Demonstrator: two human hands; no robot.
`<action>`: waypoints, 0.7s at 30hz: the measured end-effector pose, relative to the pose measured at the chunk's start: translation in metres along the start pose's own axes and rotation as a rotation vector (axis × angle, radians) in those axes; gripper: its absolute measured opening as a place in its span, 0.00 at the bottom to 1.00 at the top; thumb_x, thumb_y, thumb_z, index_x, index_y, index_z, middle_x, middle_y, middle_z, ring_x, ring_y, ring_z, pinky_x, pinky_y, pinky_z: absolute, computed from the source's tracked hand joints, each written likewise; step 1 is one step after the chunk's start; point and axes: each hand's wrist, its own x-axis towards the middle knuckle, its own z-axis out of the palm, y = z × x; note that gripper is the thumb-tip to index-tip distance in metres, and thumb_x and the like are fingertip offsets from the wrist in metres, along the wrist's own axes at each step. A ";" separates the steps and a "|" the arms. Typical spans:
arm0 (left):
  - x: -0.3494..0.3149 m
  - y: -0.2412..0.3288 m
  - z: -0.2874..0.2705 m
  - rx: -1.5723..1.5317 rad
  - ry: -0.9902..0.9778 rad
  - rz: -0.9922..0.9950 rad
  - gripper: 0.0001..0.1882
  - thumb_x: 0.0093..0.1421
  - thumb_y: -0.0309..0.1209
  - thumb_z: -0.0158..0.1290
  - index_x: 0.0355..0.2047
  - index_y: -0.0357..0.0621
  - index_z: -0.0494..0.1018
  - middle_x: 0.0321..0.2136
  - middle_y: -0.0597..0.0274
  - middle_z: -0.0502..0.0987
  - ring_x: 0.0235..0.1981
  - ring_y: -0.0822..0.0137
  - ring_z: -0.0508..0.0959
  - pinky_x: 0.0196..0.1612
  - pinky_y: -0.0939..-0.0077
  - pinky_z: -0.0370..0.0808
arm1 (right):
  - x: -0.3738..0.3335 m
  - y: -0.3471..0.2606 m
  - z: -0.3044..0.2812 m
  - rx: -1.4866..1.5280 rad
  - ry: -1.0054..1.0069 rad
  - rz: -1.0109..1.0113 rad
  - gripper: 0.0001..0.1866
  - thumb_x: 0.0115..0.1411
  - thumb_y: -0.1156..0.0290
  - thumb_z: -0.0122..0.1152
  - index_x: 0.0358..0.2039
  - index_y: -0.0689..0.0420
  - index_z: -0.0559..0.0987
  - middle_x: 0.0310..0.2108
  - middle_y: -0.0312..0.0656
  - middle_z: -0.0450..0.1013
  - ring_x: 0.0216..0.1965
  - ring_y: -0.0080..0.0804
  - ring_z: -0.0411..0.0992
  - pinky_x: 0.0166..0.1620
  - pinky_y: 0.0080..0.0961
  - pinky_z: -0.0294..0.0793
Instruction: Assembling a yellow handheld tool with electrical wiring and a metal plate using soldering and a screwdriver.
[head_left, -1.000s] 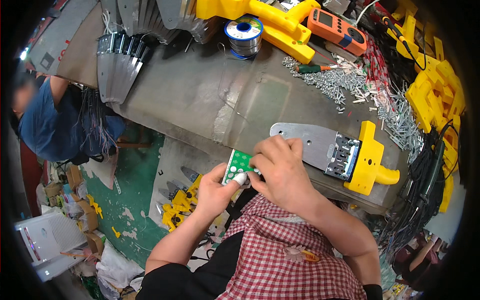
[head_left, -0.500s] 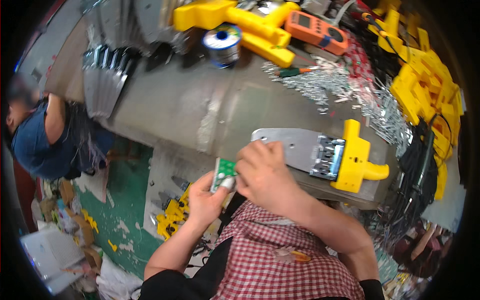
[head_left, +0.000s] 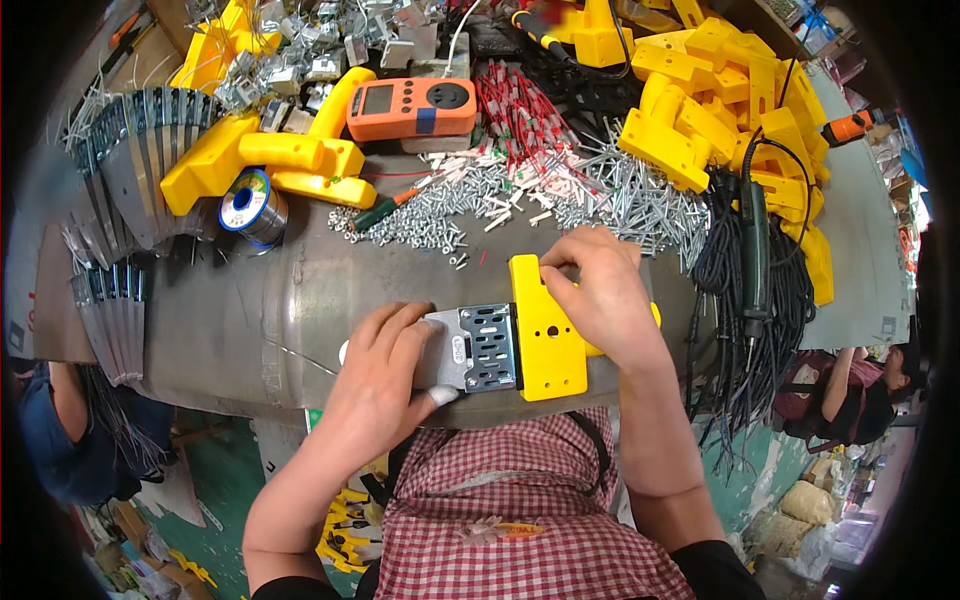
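Observation:
A tool with a yellow plastic handle (head_left: 550,345), a slotted metal bracket (head_left: 487,348) and a flat grey metal plate (head_left: 437,355) lies across the bench in front of me. My left hand (head_left: 378,375) grips the plate: its fingers lie over the top and the white-covered thumb is at the near edge. At the far end of the handle's yellow block is my right hand (head_left: 605,295), thumb and forefinger pinched together close to the surface. Whatever they hold is too hidden to make out.
Behind lie loose screws (head_left: 420,225), red wires (head_left: 520,110), an orange meter (head_left: 410,108) and a solder spool (head_left: 252,207). Yellow handle parts (head_left: 715,90) and black cables (head_left: 725,300) with a soldering iron (head_left: 755,240) are at right. Metal plates (head_left: 150,160) stand left.
The view has swung right. The small green circuit board is no longer between my hands. Both hands have moved to the yellow-handled tool, left on its plate, right at its handle.

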 end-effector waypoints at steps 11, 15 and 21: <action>0.003 -0.006 0.022 0.193 -0.087 0.235 0.28 0.37 0.33 0.64 0.41 0.49 0.68 0.49 0.54 0.65 0.51 0.49 0.66 0.53 0.46 0.61 | 0.074 0.046 -0.031 0.194 -0.181 -0.095 0.09 0.53 0.71 0.58 0.32 0.62 0.78 0.30 0.48 0.75 0.35 0.42 0.74 0.41 0.31 0.71; 0.011 -0.003 0.023 0.040 -0.088 0.172 0.29 0.36 0.33 0.66 0.39 0.46 0.67 0.53 0.49 0.64 0.52 0.45 0.65 0.54 0.47 0.60 | 0.118 0.044 0.016 0.164 -0.142 -0.208 0.10 0.52 0.70 0.60 0.31 0.63 0.78 0.27 0.49 0.76 0.31 0.45 0.75 0.37 0.33 0.73; 0.014 -0.006 0.025 0.024 -0.127 0.128 0.28 0.36 0.34 0.67 0.38 0.46 0.67 0.53 0.49 0.64 0.52 0.46 0.65 0.53 0.52 0.62 | 0.159 0.023 0.035 -0.219 -0.232 0.050 0.15 0.48 0.62 0.64 0.31 0.60 0.81 0.28 0.55 0.75 0.33 0.48 0.75 0.41 0.39 0.73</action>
